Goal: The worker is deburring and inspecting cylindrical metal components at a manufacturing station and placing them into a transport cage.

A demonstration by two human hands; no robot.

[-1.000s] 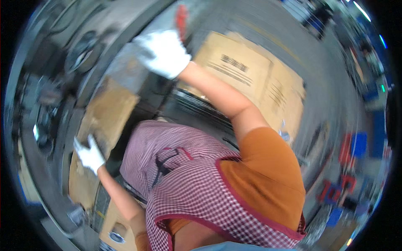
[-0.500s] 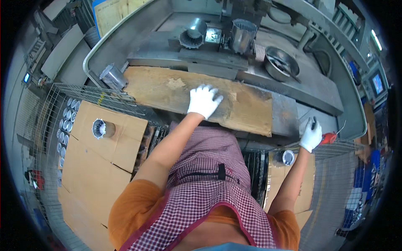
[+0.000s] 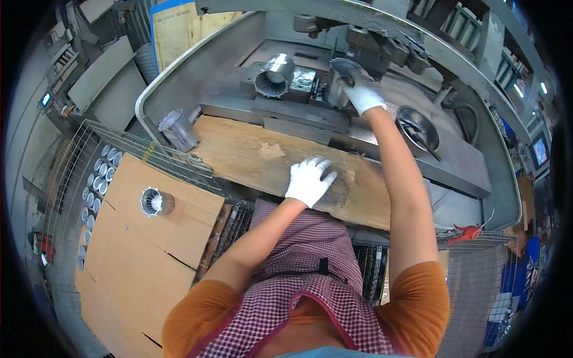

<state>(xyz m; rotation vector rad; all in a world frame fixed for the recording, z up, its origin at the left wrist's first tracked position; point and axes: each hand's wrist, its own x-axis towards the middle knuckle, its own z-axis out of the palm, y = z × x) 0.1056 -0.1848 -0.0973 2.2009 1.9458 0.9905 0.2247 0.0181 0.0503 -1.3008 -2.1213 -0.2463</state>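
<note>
My white-gloved left hand (image 3: pixel 310 181) lies on the brown wooden board (image 3: pixel 239 143), fingers stretched out and holding nothing. At the machine, my white-gloved right hand (image 3: pixel 362 93) is closed on the rim and right side of an upright silver metal cylinder (image 3: pixel 336 89); its fingertips are partly hidden. Left of that part, a second metal cylinder (image 3: pixel 276 76) with a toothed inner wall lies tilted on the machine bed. A third cylinder (image 3: pixel 178 130) leans by the left end of the board.
A metal bowl (image 3: pixel 418 128) with a dark-handled tool sits on the machine's right side. Another ribbed cylinder (image 3: pixel 156 201) lies on the cardboard (image 3: pixel 137 250) at left, with several more beyond. A red-handled tool (image 3: pixel 464 233) hangs by the right wire basket.
My right hand has moved from the right end of the bench, up and left, to the upright cylinder and taken hold of it. My left hand has stayed on the board.
</note>
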